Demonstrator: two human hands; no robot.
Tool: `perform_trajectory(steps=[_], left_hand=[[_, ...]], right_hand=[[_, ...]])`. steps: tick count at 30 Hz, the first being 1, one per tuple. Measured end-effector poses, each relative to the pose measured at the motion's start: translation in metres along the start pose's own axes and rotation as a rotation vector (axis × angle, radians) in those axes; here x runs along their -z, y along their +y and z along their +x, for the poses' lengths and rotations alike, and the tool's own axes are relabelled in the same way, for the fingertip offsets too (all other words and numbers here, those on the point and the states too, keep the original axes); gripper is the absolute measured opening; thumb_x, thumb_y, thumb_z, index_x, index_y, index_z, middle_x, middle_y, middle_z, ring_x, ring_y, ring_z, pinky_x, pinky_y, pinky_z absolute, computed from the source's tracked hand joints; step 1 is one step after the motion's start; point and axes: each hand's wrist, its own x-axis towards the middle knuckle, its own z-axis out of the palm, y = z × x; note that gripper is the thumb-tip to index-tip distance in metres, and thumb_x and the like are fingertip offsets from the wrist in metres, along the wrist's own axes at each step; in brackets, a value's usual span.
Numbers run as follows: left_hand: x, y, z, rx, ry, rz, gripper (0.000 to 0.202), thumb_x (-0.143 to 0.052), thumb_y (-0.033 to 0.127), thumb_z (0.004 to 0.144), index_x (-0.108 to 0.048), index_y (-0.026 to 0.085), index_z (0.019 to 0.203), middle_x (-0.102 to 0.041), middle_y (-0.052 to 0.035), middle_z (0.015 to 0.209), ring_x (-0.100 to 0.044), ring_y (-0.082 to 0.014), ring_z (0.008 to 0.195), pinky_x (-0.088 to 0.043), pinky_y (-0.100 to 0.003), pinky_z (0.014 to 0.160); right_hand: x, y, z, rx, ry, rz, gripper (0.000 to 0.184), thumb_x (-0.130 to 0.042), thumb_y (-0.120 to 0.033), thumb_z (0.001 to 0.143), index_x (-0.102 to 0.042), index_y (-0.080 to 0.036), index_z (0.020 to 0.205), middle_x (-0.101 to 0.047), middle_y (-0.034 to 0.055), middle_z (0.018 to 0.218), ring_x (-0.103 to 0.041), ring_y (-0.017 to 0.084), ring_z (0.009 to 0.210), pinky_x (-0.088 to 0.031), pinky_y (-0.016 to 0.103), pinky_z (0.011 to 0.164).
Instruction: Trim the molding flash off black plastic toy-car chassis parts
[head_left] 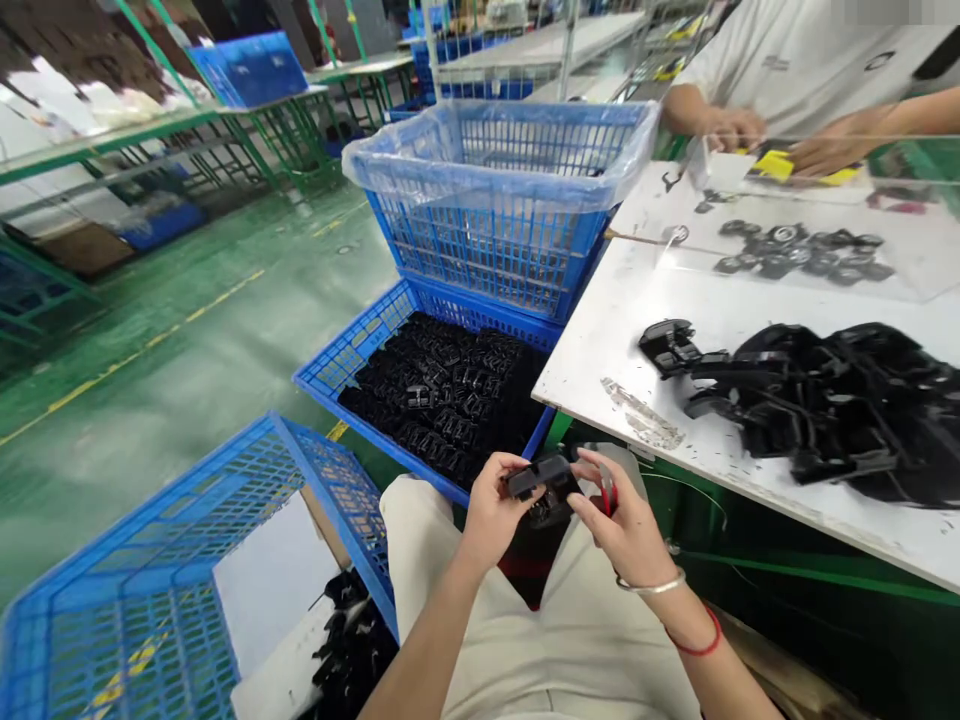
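A black moulded plastic part (551, 480) is held over my lap between both hands. My left hand (496, 508) grips its left end, the thumb in front and the fingers behind. Against its right side, the thumb and fingers of my right hand (621, 520) are closed. Something with a curved red edge (610, 494), perhaps a tool handle, sits within the right hand; most of it is hidden. Just beyond my hands, a low blue crate (322, 372) is filled with similar small black parts (450, 390).
To the right, a white worktable (585, 345) bears a heap of black parts (810, 400). Another person's hands (832, 145) work behind a clear panel there. A lined blue basket (480, 240) rises behind the low crate; a tilted blue crate (187, 560) stands at my left.
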Motion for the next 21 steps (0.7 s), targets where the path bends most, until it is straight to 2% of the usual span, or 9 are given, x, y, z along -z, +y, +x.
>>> perform_trajectory(steps=[3,5,7,10,12,14,16,18,21], left_hand=[[-0.020,-0.008,-0.001,0.019,0.144,-0.248,0.031,-0.071,0.035,0.074,-0.050,0.021,0.092,-0.056,0.0037,0.080,-0.056,-0.0095,0.075,-0.046,-0.021,0.070],[-0.033,-0.016,-0.004,0.043,0.148,-0.328,0.032,-0.070,0.035,0.075,-0.049,0.022,0.094,-0.057,0.0038,0.082,-0.056,-0.0096,0.077,-0.046,-0.022,0.072],[-0.040,-0.022,-0.006,0.043,0.117,-0.294,0.033,-0.070,0.035,0.076,-0.049,0.022,0.099,-0.059,0.0015,0.088,-0.058,-0.0115,0.083,-0.047,-0.024,0.078],[-0.033,-0.016,-0.003,-0.017,-0.044,-0.141,0.050,-0.070,0.033,0.075,-0.046,0.022,0.117,-0.059,-0.0060,0.111,-0.058,-0.0183,0.105,-0.046,-0.032,0.093],[-0.023,0.001,0.004,-0.109,-0.210,0.029,0.071,-0.074,0.031,0.070,-0.038,0.023,0.131,-0.051,-0.0104,0.129,-0.049,-0.0234,0.121,-0.041,-0.037,0.102],[-0.015,0.024,0.013,-0.218,-0.341,0.301,0.077,-0.074,0.031,0.069,-0.036,0.025,0.136,-0.041,-0.0112,0.141,-0.039,-0.0263,0.131,-0.035,-0.041,0.108],[-0.015,0.049,0.021,-0.327,-0.415,0.564,0.076,-0.077,0.036,0.067,-0.044,0.025,0.134,-0.044,-0.0110,0.140,-0.038,-0.0285,0.131,-0.030,-0.044,0.110],[-0.022,0.068,0.029,-0.369,-0.494,0.732,0.069,-0.077,0.044,0.066,-0.053,0.024,0.127,-0.055,-0.0103,0.130,-0.047,-0.0292,0.122,-0.034,-0.044,0.106],[-0.039,0.081,0.038,-0.279,-0.660,0.742,0.051,-0.071,0.050,0.071,-0.063,0.024,0.115,-0.068,-0.0046,0.107,-0.060,-0.0239,0.100,-0.044,-0.034,0.089]], right_hand=[[0.000,0.006,-0.002,-0.105,-0.103,0.192,0.058,-0.061,-0.056,0.077,-0.048,-0.021,0.121,-0.066,0.0082,0.098,-0.037,0.003,0.037,-0.033,0.020,0.032],[-0.001,0.008,-0.004,-0.163,-0.114,0.262,0.056,-0.060,-0.058,0.076,-0.048,-0.020,0.115,-0.061,-0.0005,0.072,-0.034,0.004,0.033,-0.030,0.020,0.030],[0.002,0.009,-0.004,-0.183,-0.059,0.254,0.053,-0.060,-0.058,0.077,-0.049,-0.019,0.110,-0.049,-0.0080,0.053,-0.033,0.005,0.032,-0.028,0.020,0.031],[0.019,0.005,0.002,-0.129,0.002,0.128,0.051,-0.061,-0.056,0.076,-0.051,-0.019,0.110,-0.044,-0.0094,0.049,-0.036,0.008,0.032,-0.030,0.021,0.032],[0.036,-0.002,0.008,-0.029,-0.005,-0.031,0.047,-0.061,-0.051,0.077,-0.054,-0.020,0.111,-0.052,-0.0065,0.054,-0.042,0.009,0.037,-0.036,0.023,0.037],[0.052,-0.011,0.014,0.103,-0.045,-0.203,0.039,-0.063,-0.044,0.077,-0.058,-0.021,0.108,-0.061,-0.0022,0.066,-0.053,0.012,0.050,-0.044,0.025,0.048],[0.064,-0.021,0.018,0.202,-0.116,-0.324,0.032,-0.064,-0.037,0.077,-0.060,-0.022,0.105,-0.067,0.0008,0.079,-0.059,0.015,0.065,-0.047,0.027,0.060],[0.070,-0.028,0.020,0.247,-0.176,-0.371,0.028,-0.062,-0.034,0.078,-0.060,-0.022,0.103,-0.068,0.0015,0.082,-0.060,0.016,0.071,-0.047,0.027,0.066],[0.073,-0.033,0.021,0.203,-0.212,-0.297,0.028,-0.060,-0.037,0.081,-0.059,-0.021,0.103,-0.067,0.0018,0.084,-0.058,0.014,0.065,-0.046,0.026,0.060]])
